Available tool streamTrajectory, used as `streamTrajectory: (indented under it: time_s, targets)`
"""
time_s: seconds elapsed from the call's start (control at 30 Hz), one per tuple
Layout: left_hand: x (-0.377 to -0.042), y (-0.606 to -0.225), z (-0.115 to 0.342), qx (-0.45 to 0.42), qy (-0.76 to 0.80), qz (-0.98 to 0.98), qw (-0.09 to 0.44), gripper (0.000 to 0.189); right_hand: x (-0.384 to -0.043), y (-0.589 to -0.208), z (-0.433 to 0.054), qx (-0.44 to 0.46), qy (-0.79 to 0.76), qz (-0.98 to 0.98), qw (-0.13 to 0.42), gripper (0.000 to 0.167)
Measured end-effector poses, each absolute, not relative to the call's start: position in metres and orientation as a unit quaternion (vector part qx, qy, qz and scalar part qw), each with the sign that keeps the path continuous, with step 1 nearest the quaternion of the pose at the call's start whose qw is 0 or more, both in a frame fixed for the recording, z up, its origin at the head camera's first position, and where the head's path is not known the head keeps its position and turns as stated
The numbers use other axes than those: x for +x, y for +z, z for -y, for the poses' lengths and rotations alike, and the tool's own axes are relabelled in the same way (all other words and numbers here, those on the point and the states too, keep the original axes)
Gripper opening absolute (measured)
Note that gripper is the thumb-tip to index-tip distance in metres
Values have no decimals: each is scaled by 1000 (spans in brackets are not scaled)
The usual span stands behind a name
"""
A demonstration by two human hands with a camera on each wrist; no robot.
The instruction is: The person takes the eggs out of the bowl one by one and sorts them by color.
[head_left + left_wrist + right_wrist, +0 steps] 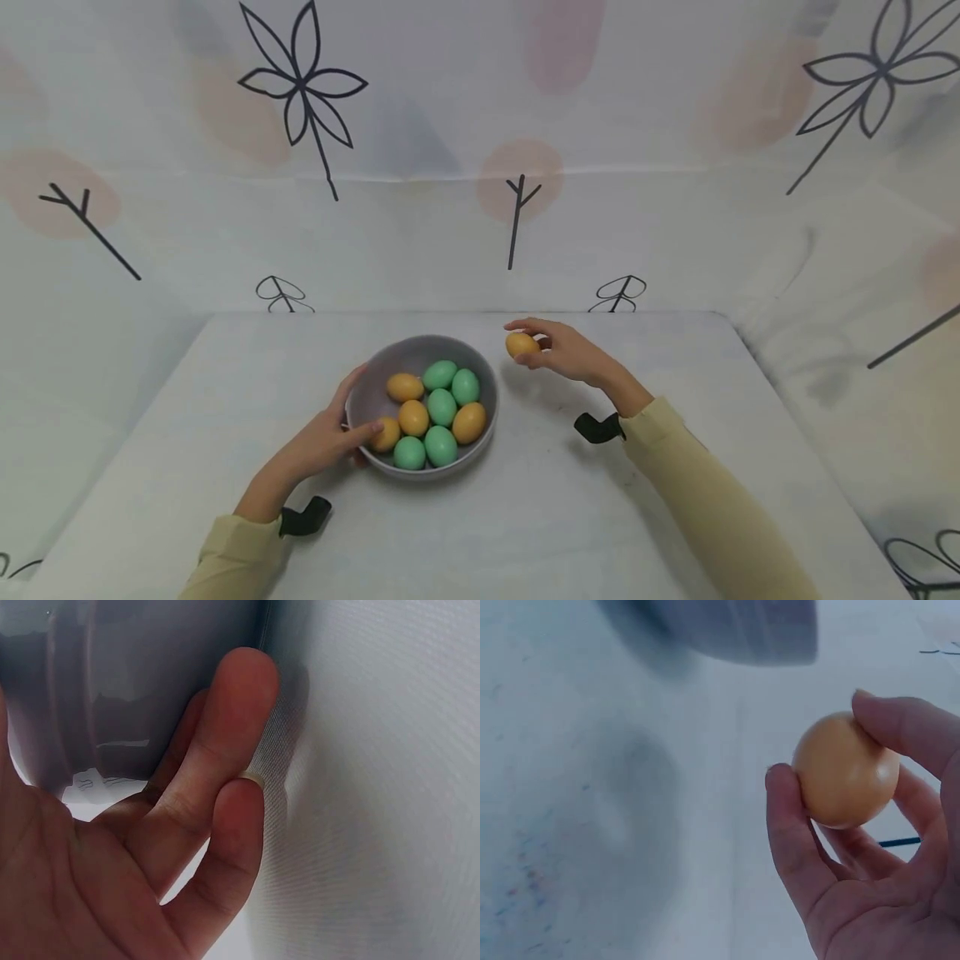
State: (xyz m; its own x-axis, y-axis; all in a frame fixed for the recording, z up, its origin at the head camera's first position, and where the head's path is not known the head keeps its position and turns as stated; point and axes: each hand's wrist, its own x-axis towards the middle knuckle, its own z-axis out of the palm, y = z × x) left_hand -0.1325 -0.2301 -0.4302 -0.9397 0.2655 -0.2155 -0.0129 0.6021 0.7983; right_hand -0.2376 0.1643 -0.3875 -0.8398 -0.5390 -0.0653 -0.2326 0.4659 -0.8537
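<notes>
A round grey bowl [405, 354] stands on the white table, holding several yellow eggs [469, 422] and several green eggs [441, 408]. At its left side my left hand [318, 446] grips the wall, thumb over the rim by a yellow egg and fingers outside. The left wrist view shows those fingers [240, 697] curled low against the bowl's outer side, near the tabletop. Beyond the bowl's right rim, my right hand [566, 354] pinches another yellow egg [844, 772] between thumb and fingers, raised above the table.
The white tabletop [600, 517] extends around the bowl, with its far edge meeting a patterned cloth backdrop [420, 242]. Cloth also hangs along both sides. Black wrist mounts [598, 428] stick out beside each sleeve.
</notes>
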Motion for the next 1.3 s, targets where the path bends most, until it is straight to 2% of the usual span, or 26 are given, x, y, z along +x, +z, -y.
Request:
streamTrajectory:
  time_s: [0.13,0.33,0.47,0.77,0.97,1.3]
  targets:
    - [-132,-431,229,72,446,-878,157,89,-234,-399,-174,-212,-490,-826,179,53]
    - [-132,-432,230,75,444,-880,151,89,-232,-414,-187,-187,-494,-831,174,65]
    - [-131,-432,230,76,438,-885,139,89,-230,-421,-192,-180,-499,-831,170,65]
    - [-130,-429,229,79,436,-885,140,90,-228,-443,-197,-134,-479,-860,116,66]
    - [-130,-429,228,76,433,-888,137,89,-225,-445,-197,-121,-466,-873,81,66]
    - [-129,-431,229,74,439,-885,139,88,-220,-448,-196,-102,-442,-888,76,61]
